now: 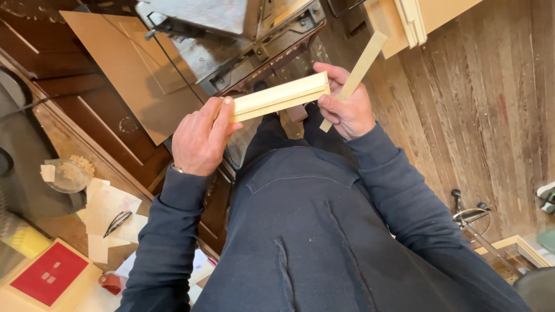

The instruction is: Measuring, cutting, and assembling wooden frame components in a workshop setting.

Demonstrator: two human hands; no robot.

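Pale wood moulding (281, 96), short grooved length, held level betw both hands at chest height, above dark metal machine (231, 40) w/ grey top. Left hand (199, 138) at moulding's left end: fingers (222, 118) curled shut round it, thumb pressed along near face. Right hand (345, 107) at moulding's right end, fingers closed on that end & also pinching thin flat wood strip (355, 75), which slants up & away past knuckles twd upper right. Both sleeves dark navy, watch edge (176, 168) showing at left wrist.

Brown board (133, 75) leaning beside machine, left of hands. Bench (69, 231) lower left, well apart from hands: glass jar (68, 173), loose paper scraps (107, 211), dark pliers-type tool (117, 222) on paper, red square pad (49, 273), yellow block (26, 241). Worn plank floor (462, 115) to right; light wood cabinet corner (404, 23) top right, pale frame piece (523, 248) & metal wire stand (471, 216) low right.
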